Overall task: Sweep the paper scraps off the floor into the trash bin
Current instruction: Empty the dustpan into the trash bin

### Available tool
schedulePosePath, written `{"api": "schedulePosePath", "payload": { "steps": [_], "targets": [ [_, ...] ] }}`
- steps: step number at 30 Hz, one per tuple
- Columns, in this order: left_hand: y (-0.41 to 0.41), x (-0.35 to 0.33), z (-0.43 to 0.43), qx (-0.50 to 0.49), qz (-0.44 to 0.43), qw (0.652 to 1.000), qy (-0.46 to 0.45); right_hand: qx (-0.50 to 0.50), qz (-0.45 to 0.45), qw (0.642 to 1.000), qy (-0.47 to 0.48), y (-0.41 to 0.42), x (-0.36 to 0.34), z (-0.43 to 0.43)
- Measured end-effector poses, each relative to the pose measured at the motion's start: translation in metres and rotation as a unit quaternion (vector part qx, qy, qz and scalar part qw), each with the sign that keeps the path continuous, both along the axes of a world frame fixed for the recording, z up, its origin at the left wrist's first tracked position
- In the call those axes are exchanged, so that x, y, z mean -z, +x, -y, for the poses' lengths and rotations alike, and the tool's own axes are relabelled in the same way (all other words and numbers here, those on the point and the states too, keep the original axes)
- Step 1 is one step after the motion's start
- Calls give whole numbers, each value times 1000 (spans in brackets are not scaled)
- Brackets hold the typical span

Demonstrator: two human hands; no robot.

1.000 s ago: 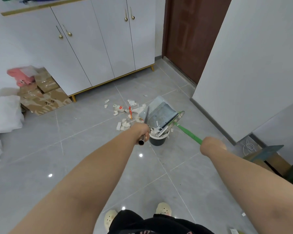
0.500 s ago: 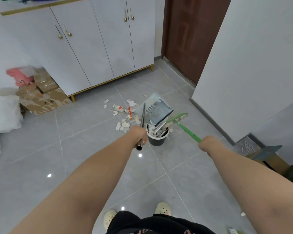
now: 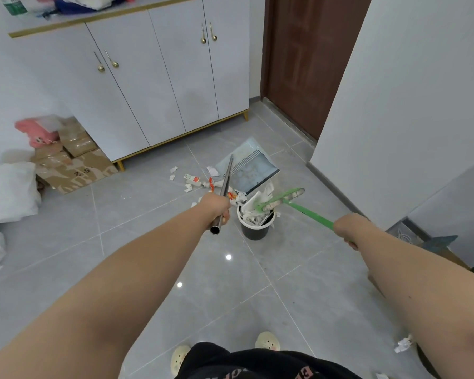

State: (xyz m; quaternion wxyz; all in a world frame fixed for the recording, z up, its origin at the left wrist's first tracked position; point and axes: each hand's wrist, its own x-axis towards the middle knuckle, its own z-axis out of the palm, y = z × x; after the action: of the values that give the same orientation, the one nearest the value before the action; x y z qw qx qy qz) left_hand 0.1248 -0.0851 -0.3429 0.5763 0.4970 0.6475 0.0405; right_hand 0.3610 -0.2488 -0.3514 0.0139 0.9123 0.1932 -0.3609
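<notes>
My left hand (image 3: 216, 207) grips the metal handle of a grey dustpan (image 3: 251, 170), whose pan stands tilted just behind the small black trash bin (image 3: 255, 229). The bin is heaped with white paper scraps up to its rim. My right hand (image 3: 346, 227) holds the green broom handle (image 3: 309, 214); the broom head (image 3: 281, 198) rests over the bin's top. Loose paper scraps (image 3: 195, 180) lie on the grey tiles left of the dustpan, and one crumpled scrap (image 3: 402, 346) lies near my right side.
A white cabinet (image 3: 162, 86) stands behind the scraps, a brown door (image 3: 304, 64) to its right and a white wall (image 3: 408, 105) on the right. Cardboard boxes (image 3: 74, 165) and white bags (image 3: 8, 192) sit at the left. My feet in pale shoes (image 3: 267, 341) are below.
The dustpan has swung up and back from over the bin and now stands behind it. The broom head has moved in over the bin's top. More scraps fill the bin.
</notes>
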Motion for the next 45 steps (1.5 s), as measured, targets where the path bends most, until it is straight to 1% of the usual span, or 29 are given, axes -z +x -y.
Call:
{"api": "schedulePosePath", "payload": {
  "steps": [1,2,4,5,8,11,12,15,19,22,26,30,33,35,38,41,45],
  "targets": [
    [2,5,-3,-1,22,1000,-1,-9,5,1000,6,2,3,0],
    [4,3,-2,-14,27,1000,3,16,4,999,31,1,-1,-1],
    [6,-3,2,-44,53,997,-27,-8,16,1000,16,8,4,1],
    [6,-1,2,-45,58,997,-26,-21,26,999,7,10,7,1],
    [11,7,9,-14,37,999,-4,-19,27,999,-15,11,8,5],
    [17,25,20,-33,36,999,-22,-26,16,999,-29,15,12,6],
    [17,29,27,-23,30,999,-29,-30,18,999,-32,14,11,6],
    [13,56,41,55,6,998,6,-41,21,997,-58,16,15,8],
    [-1,77,51,75,-31,997,18,-29,1,998,-51,21,24,14],
    [-7,76,49,108,-38,992,55,-38,5,998,-53,18,26,20],
    [-10,64,33,138,-42,984,104,-10,6,999,-40,15,32,22],
    [-14,50,15,151,-47,981,110,-27,30,998,-39,9,27,20],
    [-18,46,6,116,-16,990,76,-44,51,997,-29,5,28,15],
    [-17,44,4,82,13,995,63,-33,43,998,-15,0,31,10],
    [-11,38,0,12,82,997,4,-39,38,999,0,-5,34,-1],
    [-7,34,-12,-56,125,990,-30,-68,47,997,-1,-11,34,-11],
    [-17,35,-27,-112,138,983,-37,-137,78,987,-18,-18,34,-18]
  ]
}}
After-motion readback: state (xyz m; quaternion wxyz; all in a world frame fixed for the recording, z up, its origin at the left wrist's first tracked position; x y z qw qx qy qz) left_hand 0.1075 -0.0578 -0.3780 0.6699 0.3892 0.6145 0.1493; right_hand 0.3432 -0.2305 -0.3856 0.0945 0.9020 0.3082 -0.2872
